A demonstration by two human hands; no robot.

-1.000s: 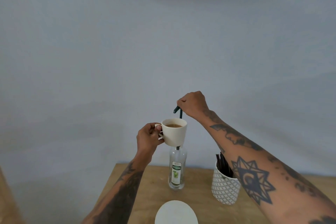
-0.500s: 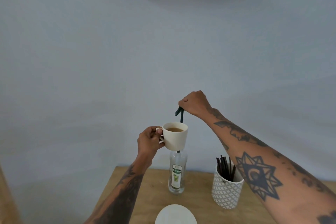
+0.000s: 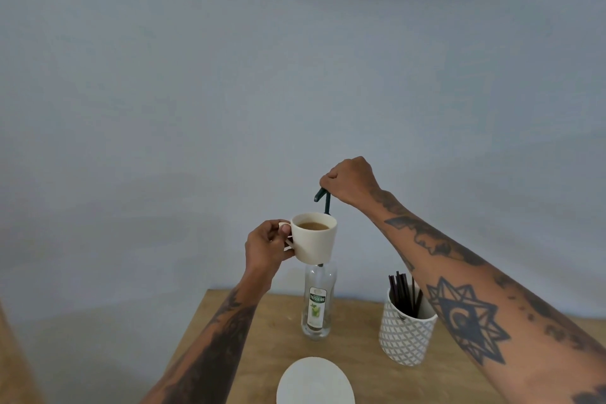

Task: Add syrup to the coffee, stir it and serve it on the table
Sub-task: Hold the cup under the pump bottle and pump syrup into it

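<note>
At the left, the left hand [image 3: 267,248] pinches the small loop handle of a cream ceramic cup [image 3: 315,237], thumb on top and fingers curled beneath it. The cup sits just to the right of that hand, raised well above the light wooden table [image 3: 262,338] and held upright, with brown coffee [image 3: 313,226] visible inside it a little below the rim. Directly under the cup stands a clear glass syrup bottle [image 3: 318,303] with a white and green label, upright on the table near its far edge; the cup hides the bottle's neck. From behind the cup's far rim a dark green pump stem [image 3: 324,202] rises, its spout bent down toward the left, above the cup's far rim. The right hand [image 3: 351,180] is curled over the top of this pump, fist closed on its head, above and slightly right of the cup. Near the lower edge, a round white saucer [image 3: 314,382] lies on the table in front of the bottle. Further right stands a white patterned ceramic holder [image 3: 405,336] with dark stirring sticks [image 3: 403,293] upright in it, partly behind the right forearm.
</note>
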